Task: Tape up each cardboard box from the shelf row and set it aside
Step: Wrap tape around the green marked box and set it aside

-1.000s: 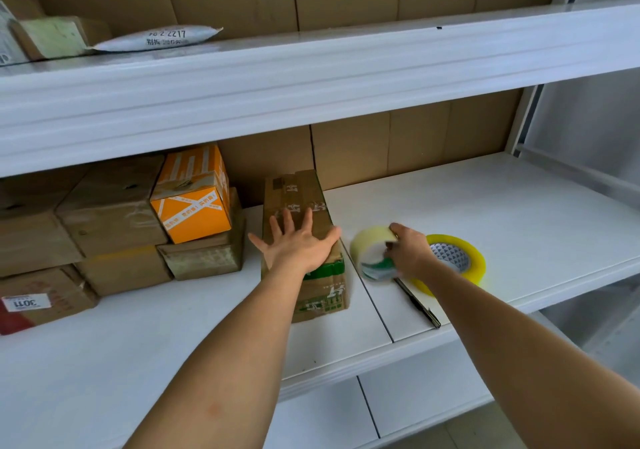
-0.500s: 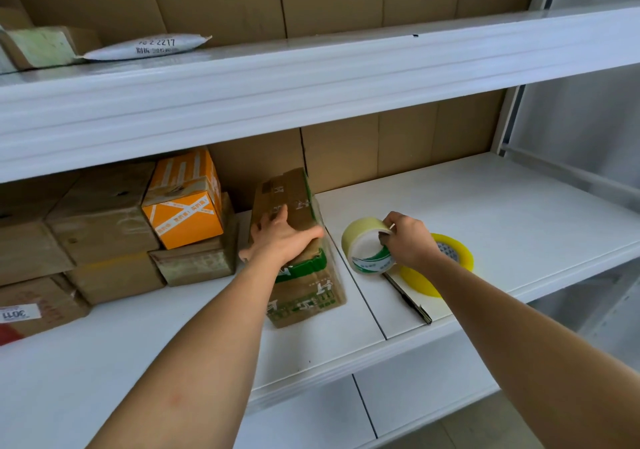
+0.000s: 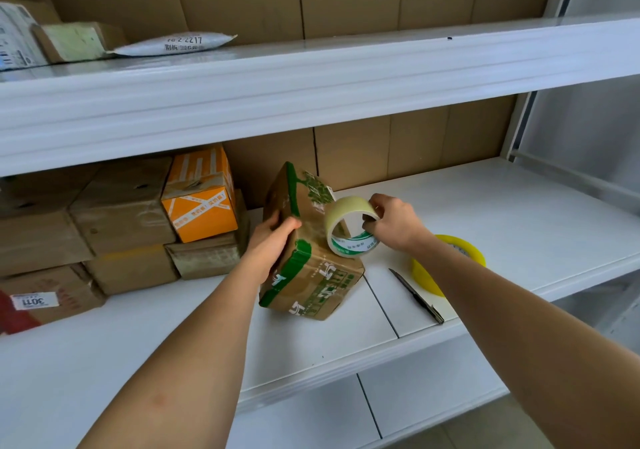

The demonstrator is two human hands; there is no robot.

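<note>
Head view shows the green-printed cardboard box (image 3: 311, 251) tipped up on one edge on the white middle shelf (image 3: 519, 213), near its front. Left hand (image 3: 268, 244) grips the box's left side, fingers curled over its upper edge. Right hand (image 3: 394, 222) pinches a pale tape roll (image 3: 349, 227) held against the box's right face. Just right of them lie a dark knife (image 3: 415, 295) and a yellow tape roll (image 3: 450, 261), partly hidden by the right forearm. Stacked brown boxes (image 3: 117, 220) and an orange box (image 3: 199, 196) sit to the left.
</note>
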